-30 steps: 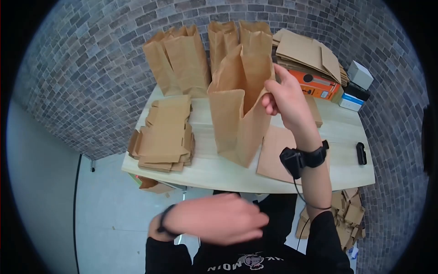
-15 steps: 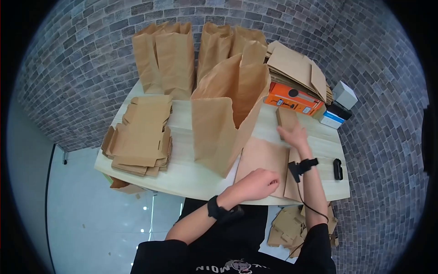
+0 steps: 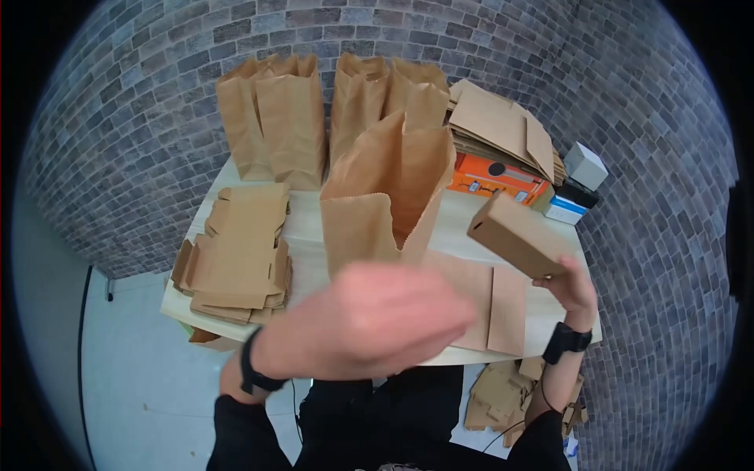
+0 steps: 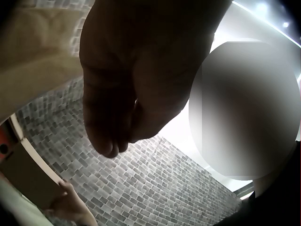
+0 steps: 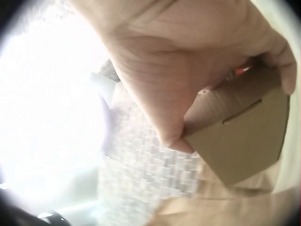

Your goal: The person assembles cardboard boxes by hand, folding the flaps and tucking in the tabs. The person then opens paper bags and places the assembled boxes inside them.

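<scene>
My right hand (image 3: 577, 289) grips a small closed brown cardboard box (image 3: 520, 234) by one end, held tilted over the right side of the table. In the right wrist view, the thumb and fingers (image 5: 176, 142) span the end of the box, which has a narrow slot. My left hand (image 3: 377, 318), blurred in the head view, hovers before a tall open paper bag (image 3: 355, 228) and hides its lower part. The left wrist view shows that hand's fingers (image 4: 101, 136) loosely bent, with nothing visible in them.
Several open paper bags (image 3: 290, 125) stand at the back. Flattened cardboard boxes (image 3: 236, 247) are stacked at left, and folded paper bags (image 3: 508, 310) lie at front right. Cardboard sheets (image 3: 499, 122) top an orange box (image 3: 491, 177). More cardboard pieces (image 3: 496, 396) are on the floor.
My right hand left the bag's rim, reached to the small cardboard box, and lifted it up and rightward. The left hand moved over the table front, then up and left before the bag.
</scene>
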Motion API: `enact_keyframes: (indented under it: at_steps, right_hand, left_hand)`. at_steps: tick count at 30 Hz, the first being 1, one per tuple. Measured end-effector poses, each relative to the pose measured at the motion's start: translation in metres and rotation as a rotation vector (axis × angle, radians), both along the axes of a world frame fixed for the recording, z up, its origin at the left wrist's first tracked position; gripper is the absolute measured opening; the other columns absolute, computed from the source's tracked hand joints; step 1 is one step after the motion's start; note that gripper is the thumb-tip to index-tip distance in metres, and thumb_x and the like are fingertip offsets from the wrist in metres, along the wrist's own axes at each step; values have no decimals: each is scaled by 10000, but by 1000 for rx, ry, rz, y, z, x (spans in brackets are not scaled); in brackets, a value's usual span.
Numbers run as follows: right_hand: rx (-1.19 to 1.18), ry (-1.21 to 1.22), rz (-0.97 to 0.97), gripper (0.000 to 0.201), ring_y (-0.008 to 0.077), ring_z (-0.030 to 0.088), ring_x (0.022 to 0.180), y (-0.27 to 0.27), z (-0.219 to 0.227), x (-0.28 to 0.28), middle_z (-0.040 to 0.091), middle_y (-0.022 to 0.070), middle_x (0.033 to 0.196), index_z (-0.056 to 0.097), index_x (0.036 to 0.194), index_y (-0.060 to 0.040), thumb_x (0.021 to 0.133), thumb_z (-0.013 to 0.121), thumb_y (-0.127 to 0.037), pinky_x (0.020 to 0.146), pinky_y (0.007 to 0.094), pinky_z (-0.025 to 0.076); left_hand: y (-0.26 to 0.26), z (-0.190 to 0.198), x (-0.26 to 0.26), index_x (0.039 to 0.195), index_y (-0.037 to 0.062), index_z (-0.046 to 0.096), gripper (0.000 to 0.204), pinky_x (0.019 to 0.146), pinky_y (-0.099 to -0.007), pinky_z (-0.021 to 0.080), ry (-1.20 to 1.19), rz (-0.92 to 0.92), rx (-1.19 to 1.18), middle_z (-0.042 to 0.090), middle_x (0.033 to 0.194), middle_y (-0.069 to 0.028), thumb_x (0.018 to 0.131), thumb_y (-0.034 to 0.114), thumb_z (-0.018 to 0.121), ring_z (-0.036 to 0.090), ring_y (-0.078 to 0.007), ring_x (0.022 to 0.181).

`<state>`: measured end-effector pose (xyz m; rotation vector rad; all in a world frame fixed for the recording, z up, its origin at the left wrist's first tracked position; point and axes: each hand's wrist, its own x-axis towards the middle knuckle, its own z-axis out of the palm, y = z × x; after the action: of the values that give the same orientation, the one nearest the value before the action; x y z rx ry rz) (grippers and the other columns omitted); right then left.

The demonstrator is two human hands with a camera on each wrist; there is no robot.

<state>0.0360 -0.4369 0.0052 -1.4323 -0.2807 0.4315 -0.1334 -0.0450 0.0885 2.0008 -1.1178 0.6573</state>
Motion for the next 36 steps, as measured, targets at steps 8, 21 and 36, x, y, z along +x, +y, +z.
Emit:
enact_keyframes:
  at_steps: [8, 21, 36]
  right_hand:
    - [559, -282, 472, 717, 296, 594, 1090, 102, 104, -40, 563, 171, 1311, 434, 1426, -54, 882, 600, -490, 797, 455, 520]
    - [-492, -1437, 289, 450, 328, 617, 828, 183, 87, -3, 580, 124, 1140, 545, 1251, -73, 815, 616, 14, 672, 362, 526]
    - [-351, -1501, 10, 178, 262, 615, 794, 151, 69, -10, 599, 81, 864, 636, 878, -23, 747, 683, 87, 670, 349, 508]
  left_hand:
    - [-13, 87, 56, 1316, 14, 522, 644, 908, -360, 516, -194, -78, -351, 654, 1084, -121, 755, 131, 816, 637, -260, 1024]
    - [75, 108, 38, 1394, 15, 481, 718, 951, -332, 497, 112, 411, 37, 629, 1213, -73, 761, 118, 804, 579, -163, 1122]
    - [5, 97, 84, 1166, 30, 606, 419, 654, -382, 490, 715, 367, 1056, 679, 851, -139, 892, 332, 700, 656, -280, 752]
